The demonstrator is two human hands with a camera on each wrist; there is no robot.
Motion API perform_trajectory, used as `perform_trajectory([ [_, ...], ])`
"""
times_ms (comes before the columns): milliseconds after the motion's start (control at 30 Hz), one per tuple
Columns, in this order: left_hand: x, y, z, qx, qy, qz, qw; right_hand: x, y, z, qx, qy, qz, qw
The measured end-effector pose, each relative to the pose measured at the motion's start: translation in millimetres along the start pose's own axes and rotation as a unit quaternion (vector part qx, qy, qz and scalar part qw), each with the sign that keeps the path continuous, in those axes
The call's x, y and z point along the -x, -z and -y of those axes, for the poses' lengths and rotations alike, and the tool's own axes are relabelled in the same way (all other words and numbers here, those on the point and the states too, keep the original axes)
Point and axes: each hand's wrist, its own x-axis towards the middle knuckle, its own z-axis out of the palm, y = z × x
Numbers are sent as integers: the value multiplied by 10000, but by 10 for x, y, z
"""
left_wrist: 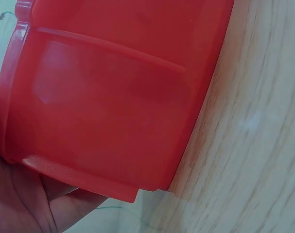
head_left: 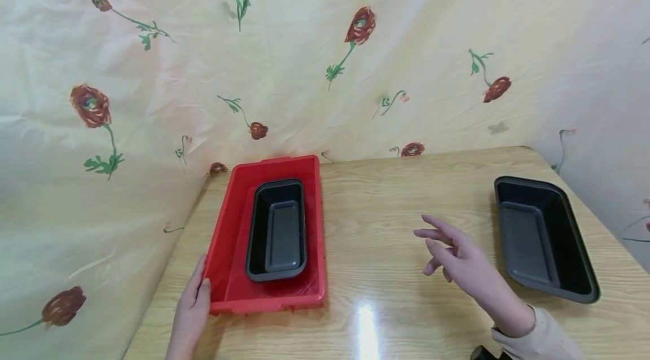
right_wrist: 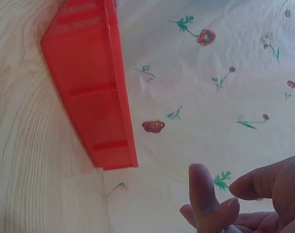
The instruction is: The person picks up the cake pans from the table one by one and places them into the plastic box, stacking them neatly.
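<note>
Red plastic tray lies just ahead and to the right of a person's left hand, which has hold of its near left corner. A black loaf pan sits inside the tray, farther from that hand than the gripped wall. The likeliest trouble, as I judge it, comes from this one-corner hold: a pull or lift there could swing or tilt the tray and send the pan sliding, since nothing supports the opposite side. A shove leftward could also carry the tray over the nearby table edge.

The left hand is closed on the tray, thumb at the near end, fingers along the outer left side; whether that corner is raised cannot be told. The right hand, well to the right of the tray, hovers with fingers spread and loosely bent, holding nothing and touching nothing.

Just right of the right hand, apart from it, a second black loaf pan rests on the wood-grain table. Beyond both hands, a cream cloth printed with red poppies hangs behind the table.
</note>
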Motion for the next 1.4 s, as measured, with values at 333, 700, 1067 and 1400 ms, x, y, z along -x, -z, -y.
perform_trajectory([
  [333,-9,0,-12,-39,72,61,9999,142,307,-78,751,-94,-538,9957],
  [700,0,8,3,-51,-7,59,10000,311,680,-286,1195,-65,-991,9879],
  [1067,-5,-12,-6,-93,7,26,10000,488,1012,-465,1227,-489,-1215,9838],
  [1400,-22,-5,-9,-138,76,31,9999,653,1144,-610,1310,-757,-1673,9742],
])
